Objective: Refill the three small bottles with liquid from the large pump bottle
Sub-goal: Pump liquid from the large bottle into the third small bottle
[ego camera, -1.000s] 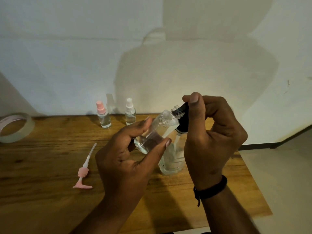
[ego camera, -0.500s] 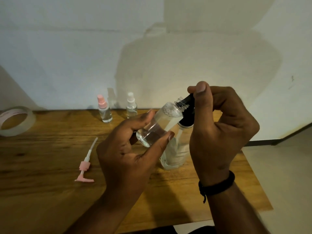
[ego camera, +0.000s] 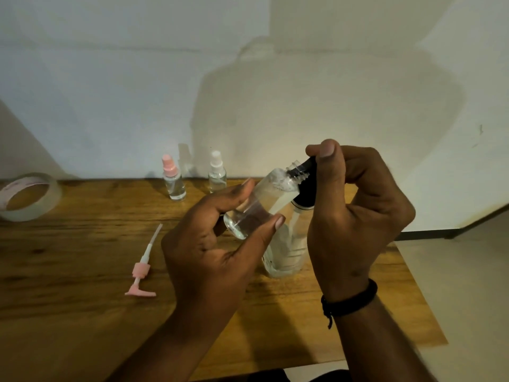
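Above the wooden bench (ego camera: pixel 82 257), the left hand (ego camera: pixel 214 255) grips a small clear bottle (ego camera: pixel 259 205), thumb and fingers curled round its lower body. This bottle is tilted, base toward the person, threaded neck up and to the right, with clear liquid pooled at the low end. The right hand (ego camera: pixel 355 216) pinches a black cap (ego camera: pixel 308 183) between thumb and curled fingers, right at the bottle's neck; whether it is screwed on cannot be told. A dark band (ego camera: pixel 349 301) circles the right wrist.

Just behind and below the hands, a large clear bottle (ego camera: pixel 286 252) stands upright on the bench, partly hidden. Faint dark lines show on its side, but no writing can be read. Its pink pump (ego camera: pixel 141 268) lies flat on the bench to the left, tube pointing away.

Near the wall, two small spray bottles stand upright and apart: one with a pink top (ego camera: pixel 172 179), one with a white top (ego camera: pixel 217 173). Neither shows a label. A roll of clear tape (ego camera: pixel 27 197) lies at the far left.
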Demonstrator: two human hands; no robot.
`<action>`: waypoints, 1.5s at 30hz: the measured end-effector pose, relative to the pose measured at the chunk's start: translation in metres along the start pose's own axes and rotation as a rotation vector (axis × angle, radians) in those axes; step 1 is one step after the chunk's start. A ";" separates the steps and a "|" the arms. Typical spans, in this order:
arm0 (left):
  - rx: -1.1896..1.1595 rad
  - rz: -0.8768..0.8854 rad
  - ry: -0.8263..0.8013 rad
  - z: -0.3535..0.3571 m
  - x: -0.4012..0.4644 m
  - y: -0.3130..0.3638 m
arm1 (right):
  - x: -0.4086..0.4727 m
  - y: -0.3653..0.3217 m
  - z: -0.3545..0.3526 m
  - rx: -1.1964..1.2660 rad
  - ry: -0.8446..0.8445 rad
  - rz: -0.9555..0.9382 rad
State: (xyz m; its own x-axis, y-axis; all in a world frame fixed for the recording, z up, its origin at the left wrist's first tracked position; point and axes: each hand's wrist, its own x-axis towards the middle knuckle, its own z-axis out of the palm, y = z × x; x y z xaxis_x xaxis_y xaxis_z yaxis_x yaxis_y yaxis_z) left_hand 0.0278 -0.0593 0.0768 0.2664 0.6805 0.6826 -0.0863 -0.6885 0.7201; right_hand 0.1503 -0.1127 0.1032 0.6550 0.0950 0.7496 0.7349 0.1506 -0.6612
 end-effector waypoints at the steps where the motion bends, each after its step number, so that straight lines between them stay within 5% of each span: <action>1: -0.002 -0.001 0.001 0.000 0.000 0.000 | 0.000 0.001 0.000 0.000 0.000 0.006; 45: -0.039 -0.050 -0.031 0.001 -0.002 0.001 | 0.004 0.000 -0.004 0.004 -0.015 0.005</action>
State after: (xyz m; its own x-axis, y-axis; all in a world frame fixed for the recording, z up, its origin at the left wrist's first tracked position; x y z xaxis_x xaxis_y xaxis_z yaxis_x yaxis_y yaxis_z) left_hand 0.0286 -0.0617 0.0763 0.3004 0.7055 0.6419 -0.1096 -0.6430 0.7580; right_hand 0.1535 -0.1164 0.1065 0.6560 0.1108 0.7466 0.7308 0.1540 -0.6650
